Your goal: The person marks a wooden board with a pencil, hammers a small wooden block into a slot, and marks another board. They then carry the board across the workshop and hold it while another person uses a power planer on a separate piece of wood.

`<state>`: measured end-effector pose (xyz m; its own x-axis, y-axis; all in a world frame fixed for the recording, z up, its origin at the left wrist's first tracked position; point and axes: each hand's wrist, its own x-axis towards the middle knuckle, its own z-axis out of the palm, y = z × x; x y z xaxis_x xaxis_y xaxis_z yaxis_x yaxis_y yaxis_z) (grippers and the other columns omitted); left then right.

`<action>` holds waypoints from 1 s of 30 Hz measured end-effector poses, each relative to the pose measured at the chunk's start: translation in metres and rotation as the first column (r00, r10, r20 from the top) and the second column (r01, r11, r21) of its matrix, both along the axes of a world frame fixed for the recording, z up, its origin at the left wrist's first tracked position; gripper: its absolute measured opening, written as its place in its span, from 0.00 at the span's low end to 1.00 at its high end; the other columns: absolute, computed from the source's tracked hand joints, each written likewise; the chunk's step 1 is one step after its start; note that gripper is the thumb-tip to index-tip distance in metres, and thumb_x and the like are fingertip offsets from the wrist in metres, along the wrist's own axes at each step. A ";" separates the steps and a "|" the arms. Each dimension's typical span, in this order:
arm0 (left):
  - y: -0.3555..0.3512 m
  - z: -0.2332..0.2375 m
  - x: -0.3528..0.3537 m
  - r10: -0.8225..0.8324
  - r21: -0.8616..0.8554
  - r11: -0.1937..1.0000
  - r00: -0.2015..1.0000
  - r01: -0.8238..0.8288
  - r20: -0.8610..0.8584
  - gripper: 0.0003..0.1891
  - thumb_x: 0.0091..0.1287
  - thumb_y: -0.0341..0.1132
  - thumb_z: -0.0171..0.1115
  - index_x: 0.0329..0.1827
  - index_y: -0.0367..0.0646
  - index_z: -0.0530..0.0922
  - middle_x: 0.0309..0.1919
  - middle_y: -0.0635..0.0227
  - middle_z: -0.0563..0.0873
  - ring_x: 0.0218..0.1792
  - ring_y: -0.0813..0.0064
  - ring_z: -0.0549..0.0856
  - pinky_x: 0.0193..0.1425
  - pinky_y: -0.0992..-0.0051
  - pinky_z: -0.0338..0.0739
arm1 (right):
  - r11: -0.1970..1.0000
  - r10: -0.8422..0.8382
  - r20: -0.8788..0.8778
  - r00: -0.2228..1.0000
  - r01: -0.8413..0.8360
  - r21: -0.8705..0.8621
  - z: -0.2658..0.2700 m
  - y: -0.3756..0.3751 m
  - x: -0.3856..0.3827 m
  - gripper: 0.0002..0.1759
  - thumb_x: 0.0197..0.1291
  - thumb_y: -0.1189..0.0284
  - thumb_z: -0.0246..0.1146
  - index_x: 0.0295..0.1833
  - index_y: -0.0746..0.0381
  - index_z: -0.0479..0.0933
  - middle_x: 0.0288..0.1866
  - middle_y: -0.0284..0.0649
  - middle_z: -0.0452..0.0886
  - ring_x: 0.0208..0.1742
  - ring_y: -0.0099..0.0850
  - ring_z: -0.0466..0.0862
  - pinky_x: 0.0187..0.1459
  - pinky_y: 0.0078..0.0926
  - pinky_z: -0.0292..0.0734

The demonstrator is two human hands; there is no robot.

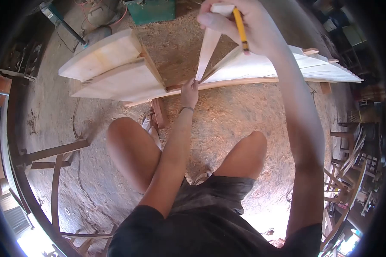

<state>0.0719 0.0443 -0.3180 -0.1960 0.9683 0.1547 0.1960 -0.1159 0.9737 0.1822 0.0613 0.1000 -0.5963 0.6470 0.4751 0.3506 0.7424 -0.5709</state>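
A pale, narrow wooden slat [208,51] rises from a long wooden rail [240,81]. My left hand [189,91] is closed around the slat's lower end, right at the rail. Higher up and nearer the camera, my right hand [255,30] grips the slat's upper end between thumb and fingers. A yellow pencil [240,28] is also held in that hand, its eraser end pointing down. Pale boards [253,66] fan out along the rail to the right. Wide pale boards [111,77] sit on its left part.
A wooden block [159,113] stands under the rail, by my foot. Sawdust and shavings cover the floor [227,115]. Behind are a green box [150,10] and a rounded tank [101,13]. A wooden frame [55,158] is at left, stacked wooden furniture [351,167] at right.
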 end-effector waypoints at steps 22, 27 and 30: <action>-0.010 -0.004 -0.003 -0.041 -0.035 0.999 0.999 0.041 0.009 0.18 0.73 0.38 0.61 0.55 0.31 0.81 0.44 0.45 0.88 0.47 0.59 0.89 0.51 0.68 0.82 | 0.904 0.282 0.080 0.956 -0.236 -0.355 0.004 0.004 0.010 0.61 0.50 0.17 0.40 0.45 0.70 0.81 0.36 0.46 0.86 0.38 0.31 0.88 0.41 0.24 0.83; -0.007 0.003 0.001 -0.058 -0.076 0.995 0.998 0.060 0.029 0.18 0.74 0.38 0.60 0.57 0.32 0.81 0.44 0.43 0.88 0.47 0.57 0.89 0.51 0.68 0.81 | 0.886 0.293 0.099 0.951 -0.232 -0.401 0.006 0.001 0.008 0.63 0.47 0.15 0.40 0.45 0.70 0.81 0.36 0.46 0.86 0.38 0.31 0.88 0.41 0.24 0.83; -0.012 0.006 0.006 0.014 -0.062 0.998 0.999 -0.017 -0.040 0.17 0.75 0.39 0.57 0.54 0.33 0.82 0.37 0.48 0.88 0.42 0.64 0.89 0.47 0.69 0.80 | 0.864 0.314 0.060 0.948 -0.259 -0.433 0.006 0.002 0.008 0.64 0.44 0.14 0.39 0.43 0.71 0.81 0.36 0.47 0.85 0.38 0.31 0.88 0.41 0.24 0.83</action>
<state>0.0779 0.0327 -0.3117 -0.2061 0.9732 0.1023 0.2357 -0.0521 0.9704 0.1900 0.0638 0.1065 -0.8216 0.5590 0.1114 0.2474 0.5259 -0.8138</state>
